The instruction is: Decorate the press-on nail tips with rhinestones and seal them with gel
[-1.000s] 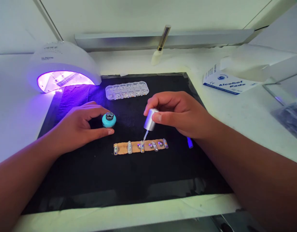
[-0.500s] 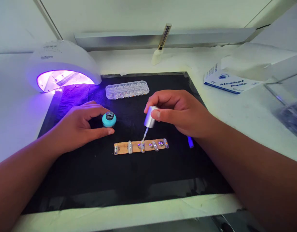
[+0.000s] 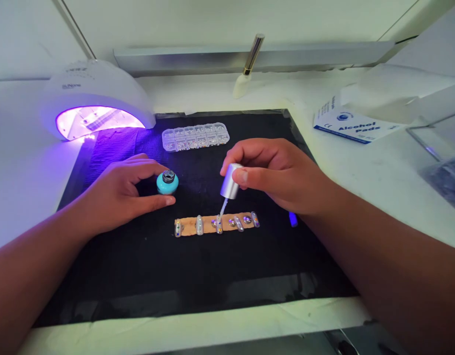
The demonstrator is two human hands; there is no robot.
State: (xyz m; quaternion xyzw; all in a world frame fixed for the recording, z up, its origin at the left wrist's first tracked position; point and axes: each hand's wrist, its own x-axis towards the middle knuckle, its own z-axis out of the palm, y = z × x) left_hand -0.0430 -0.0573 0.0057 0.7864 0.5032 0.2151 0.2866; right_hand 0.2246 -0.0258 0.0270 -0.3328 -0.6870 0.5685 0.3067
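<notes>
My left hand (image 3: 133, 190) is closed around a small turquoise nail polish bottle (image 3: 167, 183), which stands uncapped on the black mat. Between the thumb and fingers of my right hand (image 3: 264, 170) is the silver nail polish brush cap (image 3: 230, 181), tilted with its bristles down. The brush tip (image 3: 222, 207) meets the top end of the middle fake nail (image 3: 219, 225), as far as I can see. Several decorated fake nails lie across a tan strip (image 3: 189, 227), among them a pearly nail (image 3: 199, 225) and a slanted nail (image 3: 238, 224).
A glowing nail lamp (image 3: 101, 93) stands at the back left. Behind the strip lies a clear compartment case (image 3: 195, 137) of small gems. A bottle with a gold cap (image 3: 248, 64) stands at the back, an alcohol pads box (image 3: 356, 123) at right. A blue piece (image 3: 293, 219) lies near my right wrist.
The brush has shifted very slightly downward and right at the middle nail. My left hand and the bottle have stayed in place.
</notes>
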